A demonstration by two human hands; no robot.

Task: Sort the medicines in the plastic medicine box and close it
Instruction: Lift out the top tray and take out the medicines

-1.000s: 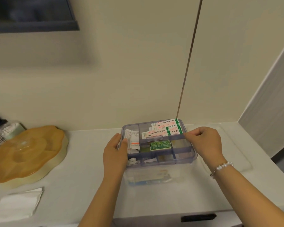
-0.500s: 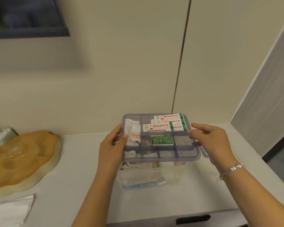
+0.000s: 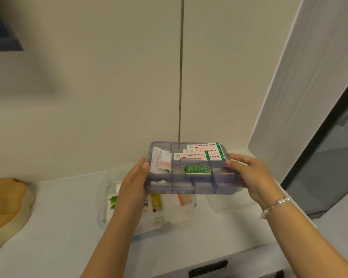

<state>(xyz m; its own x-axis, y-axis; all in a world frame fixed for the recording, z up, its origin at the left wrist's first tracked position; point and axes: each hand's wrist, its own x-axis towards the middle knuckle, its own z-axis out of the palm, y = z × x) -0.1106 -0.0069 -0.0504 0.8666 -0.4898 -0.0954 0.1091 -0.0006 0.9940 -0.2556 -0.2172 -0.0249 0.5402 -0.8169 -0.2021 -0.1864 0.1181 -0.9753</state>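
A translucent purple divided tray (image 3: 191, 188) hangs in the air above the counter, level, held at both ends. My left hand (image 3: 134, 182) grips its left end and my right hand (image 3: 249, 177) grips its right end. Its compartments hold white-and-green medicine boxes (image 3: 204, 152), a green packet (image 3: 198, 169) and white sachets (image 3: 161, 161). Below and to the left, the clear plastic medicine box (image 3: 105, 199) stands open on the counter with several medicine packs (image 3: 156, 203) inside, partly hidden by my left forearm.
A clear lid (image 3: 223, 205) lies on the white counter (image 3: 58, 221) under the tray's right end. An orange flower-shaped dish (image 3: 4, 207) sits at the far left. Walls close in behind and at the right; a drawer handle (image 3: 208, 266) is below the counter edge.
Both hands have lifted the purple tray up out of the clear box and carried it higher and a little right. The packs in the box below are now uncovered.
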